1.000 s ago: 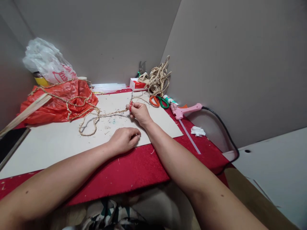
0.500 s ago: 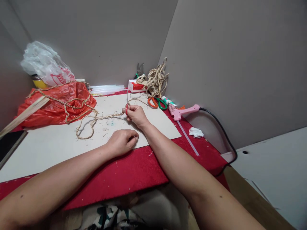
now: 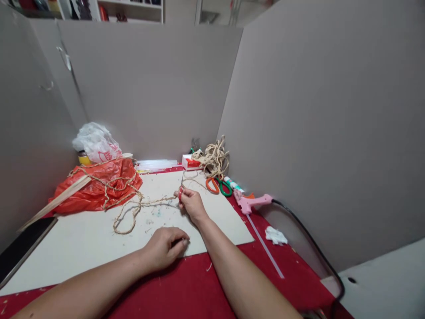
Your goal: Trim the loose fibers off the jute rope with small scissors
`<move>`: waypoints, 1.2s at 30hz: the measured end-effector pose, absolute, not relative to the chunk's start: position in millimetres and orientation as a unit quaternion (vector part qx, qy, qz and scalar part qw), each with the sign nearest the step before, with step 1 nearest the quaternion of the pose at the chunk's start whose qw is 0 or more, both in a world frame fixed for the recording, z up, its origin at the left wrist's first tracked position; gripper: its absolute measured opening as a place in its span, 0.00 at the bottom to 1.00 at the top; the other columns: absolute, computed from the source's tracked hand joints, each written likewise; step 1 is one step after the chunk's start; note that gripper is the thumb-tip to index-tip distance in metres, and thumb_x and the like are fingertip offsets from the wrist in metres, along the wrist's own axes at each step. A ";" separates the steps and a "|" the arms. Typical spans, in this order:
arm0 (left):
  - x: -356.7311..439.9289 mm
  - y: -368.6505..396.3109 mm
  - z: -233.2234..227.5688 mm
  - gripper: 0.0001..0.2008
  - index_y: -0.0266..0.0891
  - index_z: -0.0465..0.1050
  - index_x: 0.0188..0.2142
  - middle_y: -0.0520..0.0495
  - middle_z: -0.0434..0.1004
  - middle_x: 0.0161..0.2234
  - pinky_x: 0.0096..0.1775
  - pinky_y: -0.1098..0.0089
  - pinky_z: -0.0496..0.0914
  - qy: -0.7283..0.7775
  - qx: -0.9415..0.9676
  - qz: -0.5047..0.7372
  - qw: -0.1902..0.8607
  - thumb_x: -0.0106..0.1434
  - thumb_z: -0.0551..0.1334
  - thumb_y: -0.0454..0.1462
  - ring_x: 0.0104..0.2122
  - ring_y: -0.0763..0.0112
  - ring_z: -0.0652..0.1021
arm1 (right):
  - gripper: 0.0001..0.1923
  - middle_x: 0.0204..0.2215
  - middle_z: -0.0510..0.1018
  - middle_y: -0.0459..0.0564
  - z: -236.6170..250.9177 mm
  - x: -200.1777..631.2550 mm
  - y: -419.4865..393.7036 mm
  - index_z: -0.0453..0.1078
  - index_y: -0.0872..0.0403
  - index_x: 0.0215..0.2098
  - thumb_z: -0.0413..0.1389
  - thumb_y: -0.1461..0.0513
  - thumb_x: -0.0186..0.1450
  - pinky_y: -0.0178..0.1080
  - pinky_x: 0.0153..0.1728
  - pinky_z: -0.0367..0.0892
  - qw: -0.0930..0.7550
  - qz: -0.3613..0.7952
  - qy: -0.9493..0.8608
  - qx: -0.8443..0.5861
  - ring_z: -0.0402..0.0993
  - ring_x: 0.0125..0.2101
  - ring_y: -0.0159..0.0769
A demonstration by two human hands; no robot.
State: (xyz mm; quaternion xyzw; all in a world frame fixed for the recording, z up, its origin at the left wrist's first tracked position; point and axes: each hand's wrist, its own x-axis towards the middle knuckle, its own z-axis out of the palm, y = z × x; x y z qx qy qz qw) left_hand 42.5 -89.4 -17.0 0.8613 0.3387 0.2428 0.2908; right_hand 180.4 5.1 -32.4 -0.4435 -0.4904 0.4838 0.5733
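Observation:
My right hand (image 3: pixel 193 204) grips a small pair of scissors with red handles (image 3: pixel 180 194), its thin blades pointing away from me. A braided straw rope (image 3: pixel 159 201) runs across the white board up to these fingers; whether they also pinch it, I cannot tell. The rope forms a loop (image 3: pixel 124 231) on the board. My left hand (image 3: pixel 165 249) rests at the board's near edge, its fingers curled in and nothing visible in them.
Red plastic (image 3: pixel 99 195) with rope over it lies left, below a white bag (image 3: pixel 96 141). At the back right sit a rope bundle (image 3: pixel 215 157) and a red-white box (image 3: pixel 191 162). Orange and green scissor handles (image 3: pixel 225 188) and a pink glue gun (image 3: pixel 254 203) lie right.
The camera has tilted upward, so the table sits lower in view and shelves show above the partition. My hands keep nearly the same places on the board; the scissors are still held.

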 end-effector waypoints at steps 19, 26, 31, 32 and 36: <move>37.2 -94.5 42.8 0.15 0.37 0.71 0.33 0.54 0.67 0.21 0.25 0.75 0.62 0.398 0.645 0.441 0.480 0.63 0.54 0.45 0.18 0.78 0.66 | 0.14 0.40 0.73 0.50 -5.1 199.4 -0.4 0.67 0.57 0.45 0.52 0.57 0.65 0.40 0.34 0.70 0.613 0.478 -0.457 -0.433 0.72 0.34 0.33; 80.4 -120.4 10.8 0.10 0.38 0.72 0.31 0.44 0.76 0.31 0.35 0.69 0.65 0.166 0.951 0.182 0.189 0.61 0.53 0.36 0.32 0.67 0.73 | 0.13 0.37 0.73 0.49 0.5 213.8 2.4 0.67 0.57 0.44 0.53 0.57 0.64 0.38 0.32 0.69 0.629 0.471 -0.437 -0.437 0.71 0.32 0.31; 76.2 -123.5 -3.5 0.11 0.39 0.70 0.26 0.47 0.73 0.22 0.28 0.69 0.63 0.072 0.989 0.096 0.090 0.59 0.57 0.42 0.24 0.68 0.71 | 0.14 0.15 0.67 0.40 9.3 215.7 -5.6 0.71 0.59 0.26 0.62 0.54 0.53 0.31 0.16 0.52 0.646 0.468 -0.450 -0.402 0.58 0.13 0.23; 68.3 -119.8 2.5 0.11 0.39 0.70 0.25 0.48 0.73 0.20 0.25 0.70 0.62 0.088 0.984 0.095 0.120 0.59 0.57 0.42 0.21 0.71 0.69 | 0.14 0.13 0.66 0.40 11.2 215.5 -7.2 0.71 0.58 0.25 0.62 0.54 0.53 0.31 0.15 0.51 0.643 0.472 -0.455 -0.397 0.57 0.13 0.23; 31.6 -80.7 44.1 0.13 0.39 0.72 0.29 0.49 0.74 0.24 0.31 0.73 0.64 0.297 0.876 0.276 0.263 0.63 0.52 0.39 0.25 0.72 0.72 | 0.13 0.11 0.65 0.40 16.4 210.4 -14.8 0.72 0.58 0.24 0.62 0.55 0.52 0.31 0.16 0.49 0.620 0.492 -0.481 -0.377 0.57 0.13 0.24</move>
